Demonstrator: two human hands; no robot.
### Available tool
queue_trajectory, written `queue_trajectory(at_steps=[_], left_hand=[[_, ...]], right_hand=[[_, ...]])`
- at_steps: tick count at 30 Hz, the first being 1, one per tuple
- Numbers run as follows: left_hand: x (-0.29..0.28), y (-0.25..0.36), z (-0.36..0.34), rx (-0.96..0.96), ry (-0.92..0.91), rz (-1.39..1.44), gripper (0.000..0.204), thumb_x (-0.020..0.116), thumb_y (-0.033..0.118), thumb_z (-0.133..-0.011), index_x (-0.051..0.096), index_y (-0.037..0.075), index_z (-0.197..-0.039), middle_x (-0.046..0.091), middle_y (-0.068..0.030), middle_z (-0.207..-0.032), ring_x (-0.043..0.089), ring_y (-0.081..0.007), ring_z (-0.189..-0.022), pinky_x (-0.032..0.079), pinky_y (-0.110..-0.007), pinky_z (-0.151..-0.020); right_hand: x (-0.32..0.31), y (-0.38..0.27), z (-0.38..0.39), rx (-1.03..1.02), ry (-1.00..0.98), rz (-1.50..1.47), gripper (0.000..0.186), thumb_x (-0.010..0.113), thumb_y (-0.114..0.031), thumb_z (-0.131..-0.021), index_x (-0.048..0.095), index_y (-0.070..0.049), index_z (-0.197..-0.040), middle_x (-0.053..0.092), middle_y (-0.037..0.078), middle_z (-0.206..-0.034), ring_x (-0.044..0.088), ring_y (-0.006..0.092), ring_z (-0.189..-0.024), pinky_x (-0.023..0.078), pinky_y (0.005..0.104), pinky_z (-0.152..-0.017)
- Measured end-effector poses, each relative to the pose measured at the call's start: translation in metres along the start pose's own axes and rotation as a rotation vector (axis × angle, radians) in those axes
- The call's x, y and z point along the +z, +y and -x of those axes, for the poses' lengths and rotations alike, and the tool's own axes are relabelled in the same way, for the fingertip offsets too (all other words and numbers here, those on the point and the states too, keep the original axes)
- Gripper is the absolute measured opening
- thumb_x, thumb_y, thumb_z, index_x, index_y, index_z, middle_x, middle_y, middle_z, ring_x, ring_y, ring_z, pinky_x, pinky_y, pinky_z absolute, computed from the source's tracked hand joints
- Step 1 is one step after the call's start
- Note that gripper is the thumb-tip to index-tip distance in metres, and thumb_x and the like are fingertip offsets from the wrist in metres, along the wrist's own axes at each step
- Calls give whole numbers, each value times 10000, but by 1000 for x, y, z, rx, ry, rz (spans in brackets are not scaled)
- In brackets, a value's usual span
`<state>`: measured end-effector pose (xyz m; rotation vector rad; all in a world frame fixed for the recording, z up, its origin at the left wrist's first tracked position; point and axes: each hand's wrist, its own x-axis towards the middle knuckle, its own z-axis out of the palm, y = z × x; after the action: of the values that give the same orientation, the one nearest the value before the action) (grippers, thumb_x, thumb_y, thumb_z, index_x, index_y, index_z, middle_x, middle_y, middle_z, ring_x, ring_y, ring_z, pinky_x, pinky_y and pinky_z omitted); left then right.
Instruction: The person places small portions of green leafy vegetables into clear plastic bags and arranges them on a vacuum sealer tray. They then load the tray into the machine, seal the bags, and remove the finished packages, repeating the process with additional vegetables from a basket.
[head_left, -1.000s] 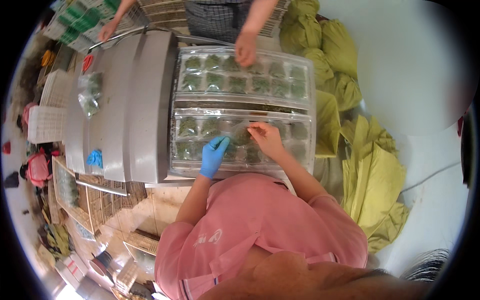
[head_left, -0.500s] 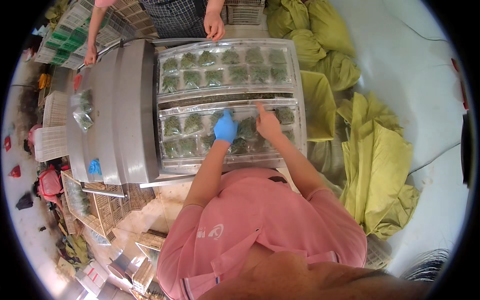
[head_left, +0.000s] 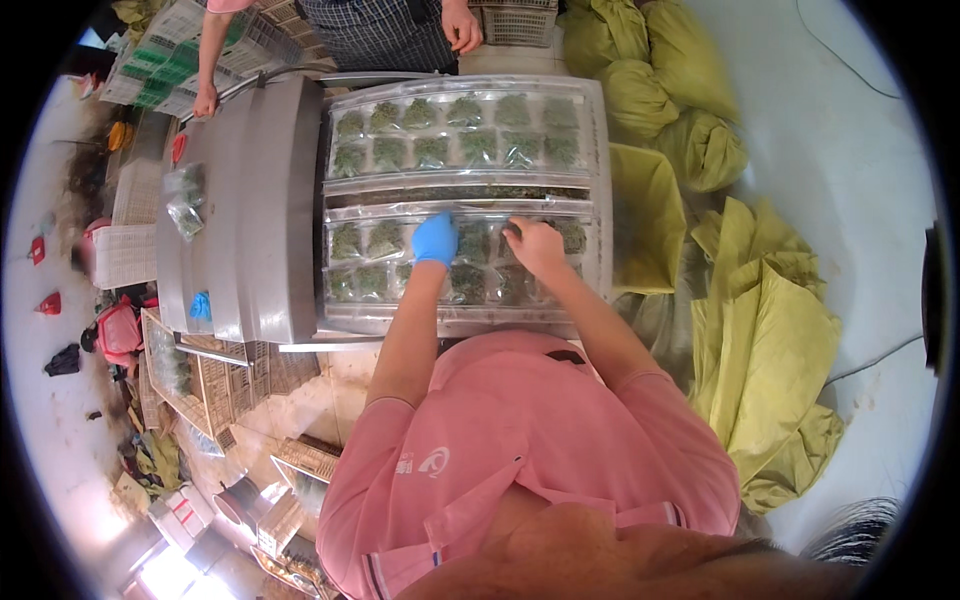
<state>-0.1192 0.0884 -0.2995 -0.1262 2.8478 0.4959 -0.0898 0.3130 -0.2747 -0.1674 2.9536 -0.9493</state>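
Note:
My left hand (head_left: 435, 240), in a blue glove, is over the front row of clear bags of green herbs (head_left: 386, 240), near the upper metal strip. Its fingers look curled, and what they hold is hidden beneath them. My bare right hand (head_left: 535, 247) bends its thumb and fingers together at the upper edge of a bag of herbs (head_left: 472, 240) in that row. The bags lie flat in rows on the tray of a metal machine (head_left: 600, 200). Another set of filled bags (head_left: 430, 152) lies beyond the dark central gap.
The machine's raised steel cover (head_left: 265, 210) stands left of the tray, with loose bags (head_left: 184, 205) and a blue glove (head_left: 200, 306) on it. Across the machine stands a person in a checked apron (head_left: 380, 35). Yellow-green sacks (head_left: 765, 350) are at right; plastic crates (head_left: 180, 390) at lower left.
My right hand's extended finger has curled in at the bag edge. My left hand has moved slightly left and up. The other person's right-side hand has lifted off the machine edge.

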Motion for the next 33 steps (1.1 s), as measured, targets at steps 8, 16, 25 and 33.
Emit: queue_trajectory(at_steps=[8,16,25,33], left_hand=[[2,16,3,-163,52,12,202,516,217,-902,593,69,-1017,693,-227,-899,678,-402,-875,536,-506,-767],[1,6,3,-132,92,109,229,571,275,-892,612,97,-1030,690,-196,-962,670,-395,-891,528,-512,-768],[-3,39,20,279,92,15,346,593,285,-903,602,126,-1210,629,-141,-1197,645,-361,-966,527,-466,-805],[-27,41,133,217,25,354,379,639,293,-908,596,122,-1244,636,-160,-1175,661,-321,-941,532,-408,-804]], right_hand=[[-42,51,44,15,152,-9,276,705,-165,-782,675,-103,-1049,646,101,-987,610,320,-933,511,413,-778],[-58,64,48,-252,95,187,491,709,-47,-691,619,-112,-1170,545,101,-1243,507,314,-1184,423,445,-978],[-40,82,39,-364,76,300,357,554,-81,-800,647,-119,-1143,535,107,-1293,473,306,-1236,404,454,-987],[-47,92,44,-396,-19,320,378,559,-96,-807,632,-113,-1177,527,111,-1325,436,305,-1290,401,454,-985]])
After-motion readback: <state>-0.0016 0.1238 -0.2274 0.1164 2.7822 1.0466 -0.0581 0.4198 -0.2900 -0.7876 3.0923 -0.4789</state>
